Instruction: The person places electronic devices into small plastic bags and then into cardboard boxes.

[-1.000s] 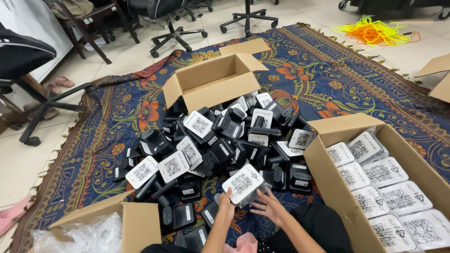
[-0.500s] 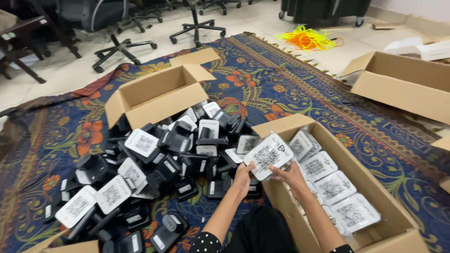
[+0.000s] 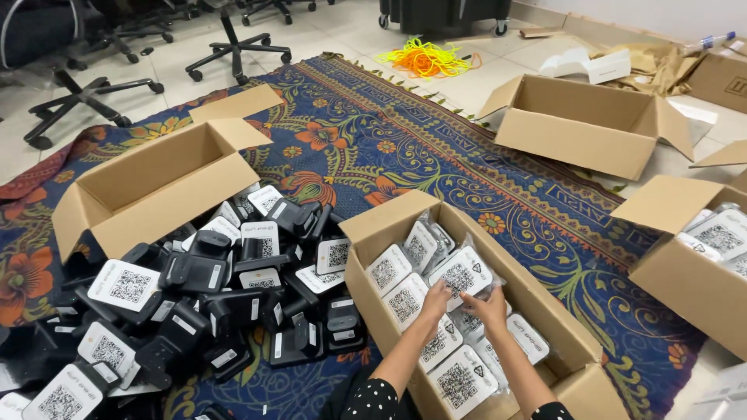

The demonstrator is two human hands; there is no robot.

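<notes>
Both my hands hold one clear-bagged black device with a white code label [image 3: 462, 274] over the open cardboard box [image 3: 389, 221] in front of me. My left hand [image 3: 434, 300] grips its lower left edge; my right hand [image 3: 489, 306] grips its lower right edge. The box holds several similar bagged devices standing in rows [image 3: 405, 302]. To the left, a pile of loose black devices with white labels [image 3: 210, 303] lies on the patterned rug [image 3: 389, 148].
An empty open cardboard box [image 3: 148, 190] lies on its side behind the pile. Another empty box [image 3: 583, 124] stands at the back right, and a box with bagged devices [image 3: 700, 257] at the right edge. Office chairs [image 3: 233, 39] and orange cord [image 3: 424, 58] sit beyond the rug.
My hands carried the bagged device from the pile on the left over to the box on the right and now hold it inside, among the others. The view swung right.
</notes>
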